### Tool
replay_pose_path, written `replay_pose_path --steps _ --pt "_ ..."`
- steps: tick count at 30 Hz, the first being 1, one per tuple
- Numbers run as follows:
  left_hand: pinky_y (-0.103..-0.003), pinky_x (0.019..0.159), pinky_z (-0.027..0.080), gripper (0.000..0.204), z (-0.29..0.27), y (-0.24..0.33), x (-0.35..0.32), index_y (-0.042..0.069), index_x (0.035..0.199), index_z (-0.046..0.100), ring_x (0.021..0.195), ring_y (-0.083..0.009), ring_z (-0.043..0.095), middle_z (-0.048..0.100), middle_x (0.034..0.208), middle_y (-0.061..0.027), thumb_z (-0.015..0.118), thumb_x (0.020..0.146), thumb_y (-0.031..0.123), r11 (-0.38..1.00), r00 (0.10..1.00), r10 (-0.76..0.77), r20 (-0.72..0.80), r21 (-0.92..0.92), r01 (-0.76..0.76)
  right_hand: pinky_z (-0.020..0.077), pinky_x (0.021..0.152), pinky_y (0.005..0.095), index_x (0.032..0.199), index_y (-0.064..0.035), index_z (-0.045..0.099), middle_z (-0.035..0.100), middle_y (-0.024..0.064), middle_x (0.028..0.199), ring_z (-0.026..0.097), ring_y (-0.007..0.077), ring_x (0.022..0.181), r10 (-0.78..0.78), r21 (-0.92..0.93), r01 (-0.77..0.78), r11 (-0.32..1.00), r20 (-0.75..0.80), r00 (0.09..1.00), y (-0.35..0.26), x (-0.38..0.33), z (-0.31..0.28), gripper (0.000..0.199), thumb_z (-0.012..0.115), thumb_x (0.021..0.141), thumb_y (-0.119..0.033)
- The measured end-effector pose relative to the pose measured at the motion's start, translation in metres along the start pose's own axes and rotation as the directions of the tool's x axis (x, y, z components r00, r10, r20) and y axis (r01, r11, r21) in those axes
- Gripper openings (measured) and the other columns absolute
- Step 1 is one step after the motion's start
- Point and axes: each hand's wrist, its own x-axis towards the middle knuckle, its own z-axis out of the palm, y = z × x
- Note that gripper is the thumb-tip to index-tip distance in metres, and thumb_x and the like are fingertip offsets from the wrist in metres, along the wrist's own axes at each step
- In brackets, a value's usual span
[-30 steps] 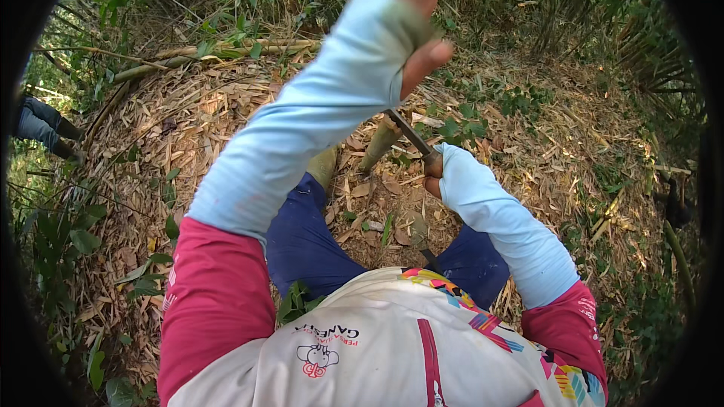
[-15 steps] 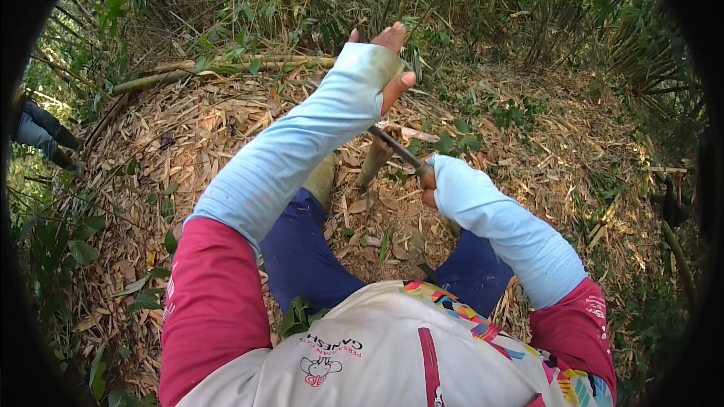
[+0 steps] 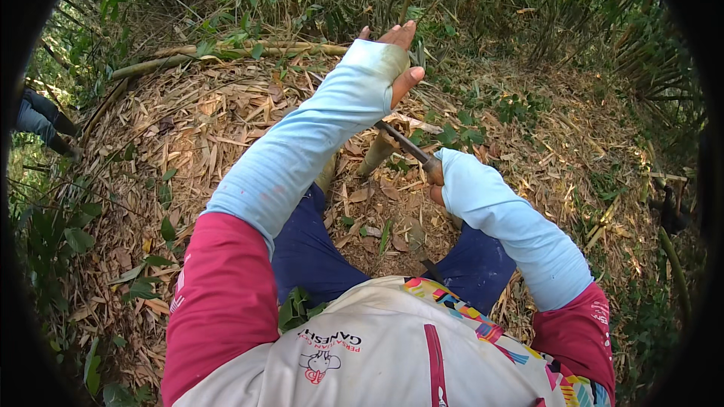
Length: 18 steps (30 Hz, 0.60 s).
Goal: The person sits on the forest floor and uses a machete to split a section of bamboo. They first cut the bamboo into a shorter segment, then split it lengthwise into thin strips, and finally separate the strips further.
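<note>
My left hand [image 3: 401, 56] is stretched out ahead with its fingers extended and thumb apart, palm turned away, holding nothing that I can see. My right hand [image 3: 437, 182] is closed round the handle of a machete [image 3: 407, 145]. Its dark blade, seen nearly edge-on, points forward and left, and part of it passes behind my left forearm. Just below the blade stands a short cut bamboo stump [image 3: 375, 155], leaning slightly, between my feet. Whether the blade touches the stump I cannot tell. Pale blue sleeves cover both forearms and part of each hand.
Dry leaves and bamboo litter [image 3: 196, 136] cover the ground. A long bamboo pole [image 3: 151, 66] lies across the far left. Dense green undergrowth [image 3: 490, 0] stands ahead. Another person's legs [image 3: 44, 117] show at the left edge. My knees [image 3: 309, 245] are bent apart.
Both hands and the machete have shifted slightly right in the picture, along with most of the scene. My left hand stays spread and my right keeps its grip.
</note>
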Motion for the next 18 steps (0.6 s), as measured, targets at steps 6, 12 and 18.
replay_pose_path --steps 6,12,18 --pt "-0.053 0.117 0.021 0.077 -0.013 0.008 0.017 -0.009 0.148 0.024 0.139 -0.0370 0.039 0.043 0.145 -0.0294 0.041 0.100 0.049 0.993 0.997 0.072 0.026 0.094 -0.074 0.0506 0.072 0.0422 0.100 -0.0008 0.059 0.065 0.0198 0.083 0.063 0.0365 0.077 -0.078 0.185 0.103 0.977 -0.137 0.987 0.023 0.021 0.029 0.028 0.070 0.079 -0.017" --pt "-0.057 0.116 0.018 0.074 -0.046 0.012 0.026 -0.008 0.144 0.034 0.140 -0.0365 0.037 0.044 0.145 -0.0264 0.040 0.099 0.050 0.984 0.987 0.157 -0.045 0.086 -0.153 0.0495 0.070 0.0383 0.099 -0.0010 0.062 0.063 0.0173 0.077 0.061 0.0300 0.071 -0.077 0.171 0.095 0.981 -0.109 0.991 0.019 0.025 0.030 0.028 0.071 0.077 -0.015" --pt "-0.051 0.119 0.014 0.078 -0.040 0.010 0.024 -0.005 0.150 0.027 0.145 -0.0326 0.031 0.032 0.154 -0.0246 0.034 0.100 0.055 0.740 0.972 0.216 -0.091 0.665 -0.102 0.0512 0.072 0.0399 0.099 -0.0023 0.061 0.066 0.0171 0.082 0.064 0.0317 0.076 -0.051 0.217 0.071 0.974 -0.095 0.994 0.017 0.020 0.034 0.026 0.072 0.077 -0.013"
